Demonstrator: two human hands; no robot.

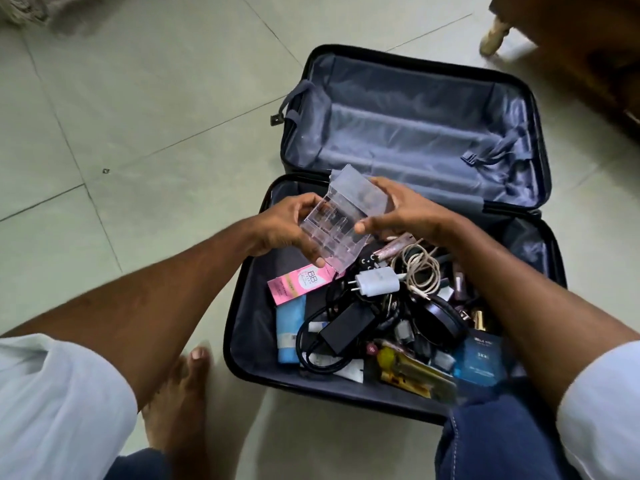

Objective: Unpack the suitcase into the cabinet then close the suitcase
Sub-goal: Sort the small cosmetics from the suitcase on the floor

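Observation:
A black suitcase (239, 327) lies open on the tiled floor. Its far half, lined in grey-blue, holds nothing but straps. The near half is full of small things: a pink BB cream box (294, 282), a blue tube (290, 332), a white charger plug (375, 281), a black power adapter with cable (346, 326), a coiled beige cable (424, 268), a dark blue box (483, 362). Over this half I hold a clear acrylic organiser (346, 218) with compartments, tilted. My left hand (280, 230) grips its left side and my right hand (401, 209) grips its right side.
A dark wooden piece of furniture with a pale leg (495, 34) stands at the top right, behind the suitcase. My bare foot (180, 389) rests on the floor left of the case, my denim-clad knee (498, 438) at its near right corner.

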